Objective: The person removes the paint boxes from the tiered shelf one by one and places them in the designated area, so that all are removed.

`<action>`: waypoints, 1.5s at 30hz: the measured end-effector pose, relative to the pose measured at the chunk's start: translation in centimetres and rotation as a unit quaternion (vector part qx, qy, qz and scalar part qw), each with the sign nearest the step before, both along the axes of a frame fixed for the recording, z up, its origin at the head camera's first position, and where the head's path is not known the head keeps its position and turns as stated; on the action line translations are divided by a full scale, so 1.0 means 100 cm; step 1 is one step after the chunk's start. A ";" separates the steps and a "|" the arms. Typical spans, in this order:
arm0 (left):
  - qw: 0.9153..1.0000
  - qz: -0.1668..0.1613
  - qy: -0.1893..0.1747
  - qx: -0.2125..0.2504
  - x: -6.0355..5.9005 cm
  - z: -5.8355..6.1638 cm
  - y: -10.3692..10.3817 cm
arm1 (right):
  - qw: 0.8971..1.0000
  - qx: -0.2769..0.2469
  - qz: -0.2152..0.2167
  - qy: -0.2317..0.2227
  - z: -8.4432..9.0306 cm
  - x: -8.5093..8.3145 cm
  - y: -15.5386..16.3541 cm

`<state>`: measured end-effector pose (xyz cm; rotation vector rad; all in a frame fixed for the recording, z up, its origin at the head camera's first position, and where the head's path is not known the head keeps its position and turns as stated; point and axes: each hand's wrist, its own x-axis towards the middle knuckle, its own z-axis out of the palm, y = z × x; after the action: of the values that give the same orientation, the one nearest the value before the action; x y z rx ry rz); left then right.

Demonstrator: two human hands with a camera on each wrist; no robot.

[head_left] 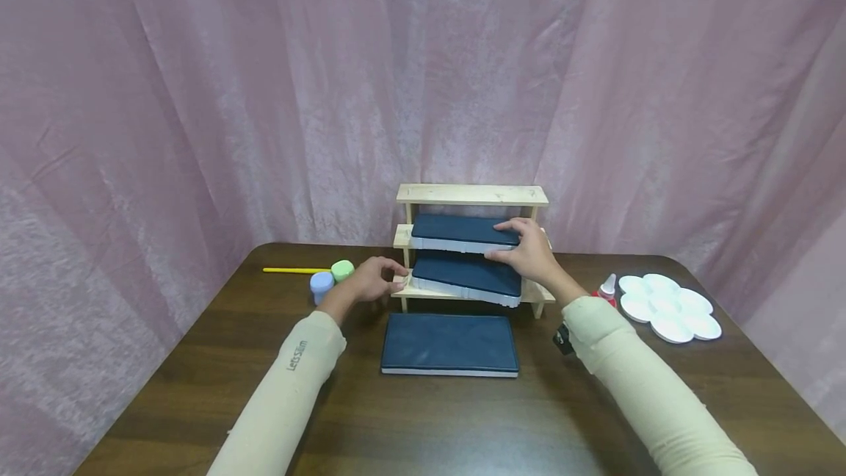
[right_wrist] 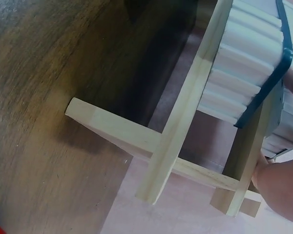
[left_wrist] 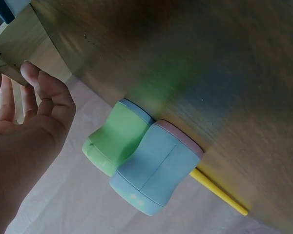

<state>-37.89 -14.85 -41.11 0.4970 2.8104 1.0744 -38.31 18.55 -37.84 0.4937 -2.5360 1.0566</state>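
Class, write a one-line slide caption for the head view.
Right hand on the middle case of a wooden rack, left hand steadying its side.

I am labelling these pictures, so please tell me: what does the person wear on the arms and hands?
Both arms wear long, close-fitting cream sleeves. The left sleeve carries small dark lettering near the wrist. The right sleeve has a small black object at its cuff. The left hand and right hand are bare, without gloves.

Cream long sleeves, both arms; small grey lettering on left sleeve (head_left: pixel 297 355); hands bare.
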 end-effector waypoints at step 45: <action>1.000 0.006 0.000 -0.008 -0.007 -0.003 -0.003 | 0.983 -0.099 -0.015 0.152 0.005 0.046 0.003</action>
<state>-38.56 -15.12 -41.42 0.4781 2.8233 1.0531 -33.67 18.88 -37.39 0.5161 -2.1420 1.1130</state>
